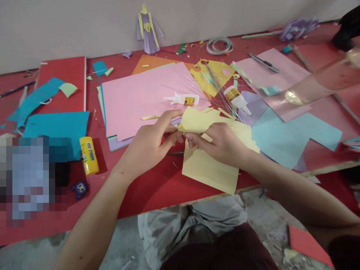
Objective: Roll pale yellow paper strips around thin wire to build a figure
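Observation:
Both of my hands meet over the middle of the red table (157, 187). My left hand (150, 144) pinches the left edge of a small pale yellow paper piece (197, 119) between thumb and fingers. From the right, my right hand (221, 144) pinches the same piece, its fingers closed. Under my right hand lies a larger pale yellow sheet (208, 168) that reaches the table's front edge. Behind the hands a stack topped by a pink sheet (140, 97) covers the table.
Two white glue bottles (182, 99) (237, 99) lie behind the hands beside thin wires (219, 90). A yellow glue stick (89, 155) lies at left. Blue sheets (295, 137) (56, 129), paper scraps, a tape ring (219, 45) and a purple paper doll (148, 32) lie around.

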Demonstrator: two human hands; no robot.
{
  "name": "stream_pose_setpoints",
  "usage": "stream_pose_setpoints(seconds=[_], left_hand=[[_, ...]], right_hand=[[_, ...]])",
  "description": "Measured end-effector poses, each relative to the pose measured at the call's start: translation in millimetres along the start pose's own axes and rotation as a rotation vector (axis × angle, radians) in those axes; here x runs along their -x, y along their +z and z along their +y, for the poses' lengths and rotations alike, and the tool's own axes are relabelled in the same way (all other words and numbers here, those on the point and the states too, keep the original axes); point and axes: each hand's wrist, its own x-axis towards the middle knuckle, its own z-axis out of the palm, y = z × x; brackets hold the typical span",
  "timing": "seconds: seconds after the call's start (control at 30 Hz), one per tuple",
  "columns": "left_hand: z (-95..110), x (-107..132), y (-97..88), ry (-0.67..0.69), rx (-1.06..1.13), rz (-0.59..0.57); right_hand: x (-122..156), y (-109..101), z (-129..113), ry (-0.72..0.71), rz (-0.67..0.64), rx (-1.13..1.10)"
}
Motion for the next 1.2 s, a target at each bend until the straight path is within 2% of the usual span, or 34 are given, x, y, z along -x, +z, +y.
stream_pose_setpoints(seconds=[0.33,0.43,0.53,0.7,1.03,1.2], left_hand=[[2.8,0.5,2.8,0.092,-0.067,0.096],[1.0,0.1,3.7,0.093,-0.118,0.113],[-1.4,-0.4,4.6,0.086,-0.171,0.103],[-2.4,-0.6,6.0,0.081,-0.191,0.107],[0.0,1.6,11.2,0.089,-0.223,0.222],[0.3,1.0,11.2,0.076,-0.183,0.209]], right_hand=[[-3.0,-0.7,-3.1,0.075,-0.007,-0.499],[-3.8,0.9,-1.8,0.076,0.004,-0.551],[-4.0,1.4,-1.2,0.041,0.031,-0.51],[-2.8,0.8,-0.7,-0.006,0.056,-0.274],[-1.8,-0.3,-1.7,-0.014,0.084,-0.246],[-0.4,-0.9,-1.8,-0.035,0.109,-0.087]])
